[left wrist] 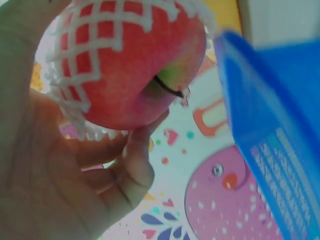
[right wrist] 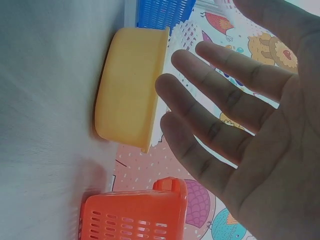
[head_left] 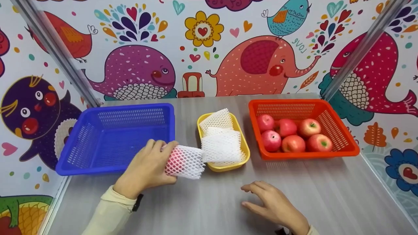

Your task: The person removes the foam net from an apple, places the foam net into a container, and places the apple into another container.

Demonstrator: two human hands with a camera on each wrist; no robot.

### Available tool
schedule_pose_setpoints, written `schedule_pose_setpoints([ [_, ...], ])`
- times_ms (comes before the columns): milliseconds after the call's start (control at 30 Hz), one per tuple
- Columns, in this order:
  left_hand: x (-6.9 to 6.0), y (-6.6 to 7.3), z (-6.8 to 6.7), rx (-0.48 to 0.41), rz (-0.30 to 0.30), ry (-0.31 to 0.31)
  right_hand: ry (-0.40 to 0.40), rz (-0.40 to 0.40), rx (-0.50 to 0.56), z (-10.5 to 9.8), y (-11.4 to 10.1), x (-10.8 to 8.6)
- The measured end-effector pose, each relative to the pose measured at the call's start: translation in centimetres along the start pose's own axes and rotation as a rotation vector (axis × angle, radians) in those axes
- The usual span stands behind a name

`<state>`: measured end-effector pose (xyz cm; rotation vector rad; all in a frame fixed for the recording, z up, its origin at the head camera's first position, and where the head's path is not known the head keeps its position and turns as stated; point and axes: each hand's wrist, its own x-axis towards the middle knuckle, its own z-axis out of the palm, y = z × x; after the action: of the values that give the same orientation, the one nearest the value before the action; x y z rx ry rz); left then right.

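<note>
My left hand (head_left: 148,166) grips a red apple (left wrist: 145,65) wrapped in a white foam net (head_left: 191,161), just in front of the blue basket's near right corner. In the left wrist view the stem end of the apple pokes out of the netting. My right hand (head_left: 272,205) hovers above the table's front right with its fingers spread and nothing in them. A yellow basket (head_left: 225,168) between the two larger baskets holds several flat foam nets (head_left: 222,145). Several bare apples (head_left: 294,143) lie in the red basket (head_left: 310,156) on the right.
The blue basket (head_left: 116,140) at the left shows a bare floor. Grey table surface (head_left: 209,202) stretches in front of the baskets. Walls with cartoon animals (head_left: 140,70) and metal corner posts (head_left: 62,55) enclose the table.
</note>
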<state>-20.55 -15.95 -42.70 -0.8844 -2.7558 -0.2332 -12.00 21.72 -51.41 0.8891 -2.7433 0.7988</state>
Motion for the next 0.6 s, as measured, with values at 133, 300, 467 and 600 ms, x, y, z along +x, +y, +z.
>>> schedule_pose_setpoints([
  [133, -0.5, 1.6, 1.8, -0.048, 0.049, 0.004, -0.004, -0.004, 0.001, 0.1, 0.0, 0.1],
  [300, -1.1, 3.5, 4.7, -0.133, 0.067, -0.058, -0.018, -0.002, -0.001, 0.2, -0.1, 0.0],
  [467, -1.7, 4.9, 7.2, -0.185, 0.051, -0.125, -0.026, 0.002, 0.009, 0.3, -0.1, -0.1],
  [600, -2.1, 5.7, 8.9, -0.22, 0.022, -0.161, 0.003, -0.032, -0.01, 0.4, -0.1, -0.2],
])
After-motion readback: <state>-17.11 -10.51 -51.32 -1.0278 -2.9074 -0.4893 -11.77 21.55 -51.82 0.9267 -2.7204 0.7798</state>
